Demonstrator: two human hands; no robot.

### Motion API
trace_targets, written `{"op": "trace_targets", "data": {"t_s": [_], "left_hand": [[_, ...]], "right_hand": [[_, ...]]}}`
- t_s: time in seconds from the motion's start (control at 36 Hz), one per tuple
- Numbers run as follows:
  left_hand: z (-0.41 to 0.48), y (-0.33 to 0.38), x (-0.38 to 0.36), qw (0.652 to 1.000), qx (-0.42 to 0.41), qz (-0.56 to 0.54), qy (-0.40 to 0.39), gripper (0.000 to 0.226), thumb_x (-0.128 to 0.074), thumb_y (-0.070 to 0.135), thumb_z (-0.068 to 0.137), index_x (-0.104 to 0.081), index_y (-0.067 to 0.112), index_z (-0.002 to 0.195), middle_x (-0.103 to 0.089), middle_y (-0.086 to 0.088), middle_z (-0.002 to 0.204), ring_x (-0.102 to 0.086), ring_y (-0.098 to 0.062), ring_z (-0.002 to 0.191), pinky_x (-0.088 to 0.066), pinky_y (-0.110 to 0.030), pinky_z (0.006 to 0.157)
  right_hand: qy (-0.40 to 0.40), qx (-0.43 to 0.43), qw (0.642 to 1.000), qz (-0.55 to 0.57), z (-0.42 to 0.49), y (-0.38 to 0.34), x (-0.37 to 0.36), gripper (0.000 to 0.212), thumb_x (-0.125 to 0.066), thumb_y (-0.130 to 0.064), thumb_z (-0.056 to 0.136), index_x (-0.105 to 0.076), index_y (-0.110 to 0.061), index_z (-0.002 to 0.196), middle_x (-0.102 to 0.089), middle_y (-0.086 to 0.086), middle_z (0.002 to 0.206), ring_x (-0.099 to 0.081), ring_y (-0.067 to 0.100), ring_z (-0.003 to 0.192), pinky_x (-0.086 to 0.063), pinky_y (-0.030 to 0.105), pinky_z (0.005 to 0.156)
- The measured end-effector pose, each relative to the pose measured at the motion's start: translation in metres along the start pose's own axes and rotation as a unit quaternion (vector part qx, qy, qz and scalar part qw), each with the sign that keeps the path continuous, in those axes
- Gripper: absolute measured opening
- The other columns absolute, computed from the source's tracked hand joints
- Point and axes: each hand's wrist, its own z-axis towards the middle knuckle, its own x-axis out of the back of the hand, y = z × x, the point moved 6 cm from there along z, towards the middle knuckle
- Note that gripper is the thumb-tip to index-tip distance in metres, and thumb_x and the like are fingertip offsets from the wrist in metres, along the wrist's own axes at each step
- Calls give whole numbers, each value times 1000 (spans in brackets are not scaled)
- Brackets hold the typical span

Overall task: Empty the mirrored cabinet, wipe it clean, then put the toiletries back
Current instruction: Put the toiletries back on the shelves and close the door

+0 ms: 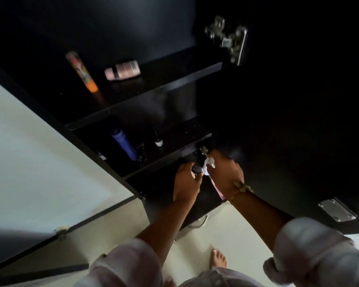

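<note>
The black cabinet (170, 83) stands open with its dark shelves in view. In its lowest compartment, my left hand (186, 183) grips a small dark round-topped container (196, 169). Right beside it, my right hand (226, 175) holds a pink tube with a white cap (209, 162); the tube's pink end (218, 191) sticks out under my wrist. On the top shelf an orange-capped tube (81, 71) stands and a pink bottle (122, 70) lies on its side. The middle shelf holds a blue bottle (123, 143) and a small dark bottle with a white base (158, 139).
The open cabinet door (298, 121) fills the right side, with a metal hinge (228, 38) at its top and a plate (337, 210) lower down. A pale wall (29, 162) lies to the left. Below are a light floor and my bare foot (218, 258).
</note>
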Motion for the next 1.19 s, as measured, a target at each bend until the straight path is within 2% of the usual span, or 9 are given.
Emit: {"op": "trace_targets", "data": {"t_s": [0.19, 0.31, 0.39, 0.5, 0.67, 0.81, 0.94, 1.03, 1.19], "left_hand": [[-22, 24, 60, 997, -13, -76, 28, 28, -74, 24, 83, -59, 20, 106, -63, 15, 98, -60, 3, 90, -44, -1, 69], [-25, 38, 94, 991, -47, -108, 56, 30, -73, 25, 83, -56, 25, 107, -66, 10, 100, -64, -1, 92, -52, -14, 77], [-25, 54, 118, 985, -90, -128, 78, 29, -71, 26, 84, -55, 30, 107, -65, 13, 99, -64, -1, 93, -56, -25, 79], [-25, 85, 152, 972, -148, -140, 119, 34, -69, 25, 86, -56, 26, 117, -62, 8, 110, -61, 0, 99, -52, -16, 82], [-24, 138, 205, 951, -217, -149, 164, 38, -66, 31, 88, -55, 25, 124, -57, 11, 116, -60, -2, 101, -55, -27, 84], [-30, 189, 255, 919, -266, -213, 195, 37, -70, 22, 87, -54, 29, 120, -62, 18, 111, -62, 1, 103, -50, -14, 83], [-36, 248, 310, 881, -339, -235, 234, 32, -70, 19, 86, -56, 31, 111, -65, 15, 105, -65, -2, 96, -53, -18, 80], [-36, 282, 343, 865, -365, -230, 257, 32, -71, 21, 86, -56, 29, 114, -64, 15, 106, -62, 1, 97, -49, -11, 79], [-29, 346, 408, 830, -421, -203, 306, 33, -71, 21, 85, -57, 25, 114, -65, 10, 105, -64, -4, 92, -55, -25, 80]], "right_hand": [[58, 13, 997, 46, -15, -30, 38, 19, -58, -40, 87, -53, -29, 101, -68, -3, 82, -68, 20, 72, -55, 31, 63], [101, 34, 989, 105, -17, -54, 66, 17, -61, -35, 89, -58, -25, 102, -68, -4, 80, -67, 17, 71, -47, 22, 60], [146, 68, 976, 146, -21, -74, 92, 20, -65, -35, 86, -58, -27, 103, -68, -8, 81, -66, 12, 72, -51, 23, 61], [195, 118, 957, 177, -24, -105, 133, 27, -68, -36, 84, -59, -28, 108, -68, -8, 90, -66, 12, 82, -55, 33, 68], [242, 170, 926, 233, -20, -144, 199, 32, -68, -39, 85, -58, -28, 113, -69, -11, 100, -66, 7, 91, -56, 33, 77], [272, 207, 900, 270, -17, -174, 260, 37, -72, -40, 83, -57, -27, 114, -68, -17, 101, -65, -2, 92, -56, 26, 80], [320, 260, 863, 293, -17, -206, 328, 37, -72, -40, 83, -58, -26, 114, -68, -15, 99, -64, -4, 89, -55, 19, 79], [364, 286, 840, 283, -19, -228, 372, 37, -71, -39, 84, -59, -24, 115, -67, -14, 99, -64, -2, 90, -56, 20, 79], [418, 320, 798, 294, -13, -264, 451, 34, -71, -36, 84, -60, -21, 113, -68, -12, 97, -65, 1, 89, -56, 25, 79]]}}
